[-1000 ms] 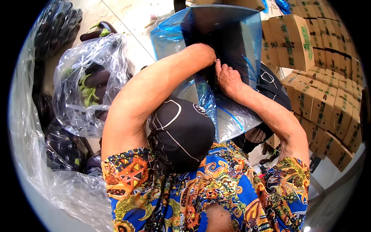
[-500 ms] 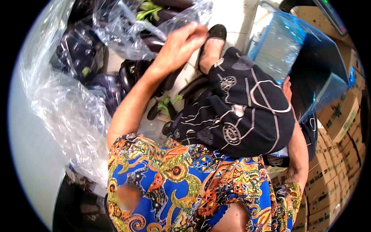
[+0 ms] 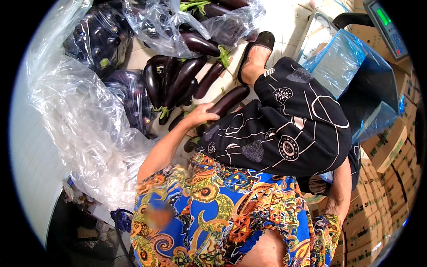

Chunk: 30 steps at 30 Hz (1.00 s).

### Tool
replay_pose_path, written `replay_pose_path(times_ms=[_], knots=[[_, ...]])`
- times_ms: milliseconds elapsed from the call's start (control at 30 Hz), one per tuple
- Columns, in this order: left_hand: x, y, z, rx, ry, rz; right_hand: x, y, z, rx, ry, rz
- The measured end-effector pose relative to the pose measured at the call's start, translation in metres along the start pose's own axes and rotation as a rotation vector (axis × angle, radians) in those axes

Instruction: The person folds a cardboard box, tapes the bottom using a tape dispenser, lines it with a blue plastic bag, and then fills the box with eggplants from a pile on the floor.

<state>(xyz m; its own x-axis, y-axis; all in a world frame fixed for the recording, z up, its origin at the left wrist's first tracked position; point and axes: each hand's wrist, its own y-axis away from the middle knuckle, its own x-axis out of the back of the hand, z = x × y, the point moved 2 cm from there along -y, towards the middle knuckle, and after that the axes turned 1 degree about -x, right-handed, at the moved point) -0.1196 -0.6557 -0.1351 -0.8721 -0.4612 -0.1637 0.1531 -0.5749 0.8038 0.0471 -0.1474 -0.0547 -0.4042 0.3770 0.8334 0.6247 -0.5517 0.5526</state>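
My left hand [image 3: 201, 115] is closed round the stem end of a dark purple eggplant [image 3: 232, 99], which lies beside my left leg. Just beyond that hand, several loose eggplants [image 3: 183, 80] lie in a bunch on the tiled floor, stems toward me. Another eggplant [image 3: 210, 80] rests apart, close to my shoe. Behind my bent knee, my right hand is hidden; only the right forearm [image 3: 341, 182] shows. An open blue plastic bag [image 3: 336, 66] stands at my right, its dark inside partly visible.
Clear plastic bags with eggplants [image 3: 100, 42] sit at the far left. Crumpled clear plastic sheeting [image 3: 93, 129] spreads along my left. A scale with a lit display [image 3: 386, 26] stands at the far right, near stacked cardboard boxes [image 3: 378, 200].
My left hand has come down and nearer from above the bagged eggplants and taken hold of an eggplant. The right fingers, earlier seen at the blue bag's edge, are now hidden.
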Motion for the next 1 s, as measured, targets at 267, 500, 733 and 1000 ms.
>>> replay_pose_path(times_ms=[267, 500, 733, 1000], knots=[[0.043, 0.079, 0.130, -0.146, 0.212, 0.046, 0.084, 0.010, -0.015, 0.143, -0.163, -0.117], [0.002, 0.052, 0.356, -1.003, -0.609, 0.160, 0.197, 0.053, -0.067, 0.336, -1.403, -0.163], [-0.148, -0.003, 0.501, -1.938, -1.035, 0.049, 0.232, 0.111, -0.067, 0.325, -1.623, -0.222], [-0.148, -0.102, 0.431, -1.286, -1.693, -0.251, 0.162, 0.139, -0.016, -0.107, -1.265, -0.198]])
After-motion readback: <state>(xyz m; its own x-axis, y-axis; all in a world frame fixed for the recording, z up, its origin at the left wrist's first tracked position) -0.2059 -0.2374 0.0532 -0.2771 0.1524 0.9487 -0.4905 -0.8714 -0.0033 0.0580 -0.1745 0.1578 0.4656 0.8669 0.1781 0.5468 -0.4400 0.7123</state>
